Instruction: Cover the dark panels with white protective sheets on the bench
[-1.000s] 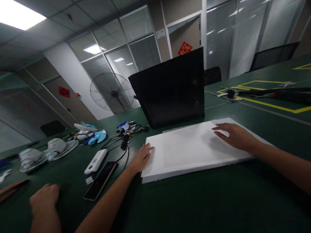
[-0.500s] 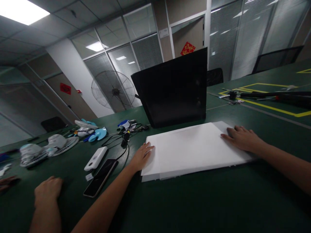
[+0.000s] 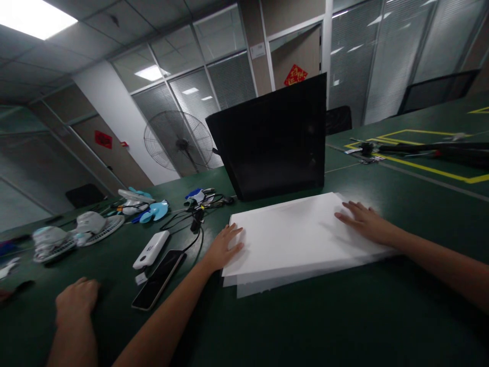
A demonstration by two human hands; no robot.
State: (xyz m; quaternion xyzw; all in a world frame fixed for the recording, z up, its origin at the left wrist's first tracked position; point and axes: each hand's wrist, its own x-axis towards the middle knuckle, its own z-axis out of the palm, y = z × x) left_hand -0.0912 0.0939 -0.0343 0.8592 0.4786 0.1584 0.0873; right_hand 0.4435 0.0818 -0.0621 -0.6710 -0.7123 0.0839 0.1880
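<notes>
White sheets (image 3: 290, 237) lie flat, layered over one another, with a thin translucent sheet (image 3: 263, 286) sticking out at the near edge. My left hand (image 3: 225, 247) rests on their left end, fingers spread and the thumb apart. On the right part, my right hand (image 3: 364, 221) lies palm down with its fingers stretched out, over or touching the top sheet. Neither hand grips anything. Just behind the sheets a black panel (image 3: 275, 142) stands upright, leaning slightly. What lies beneath the sheets is hidden.
Left of my forearm are a phone (image 3: 159, 280), a white oblong device (image 3: 151, 250) and cables (image 3: 196, 221). Another person's fist (image 3: 78, 298) rests at the lower left. Fan parts (image 3: 89, 224) lie farther back. Yellow tape (image 3: 428, 168) marks the green table at right.
My right hand has moved left across the sheets, its fingers spreading. The translucent sheet now sticks out farther at the near edge. My left hand stays in place with its thumb more extended.
</notes>
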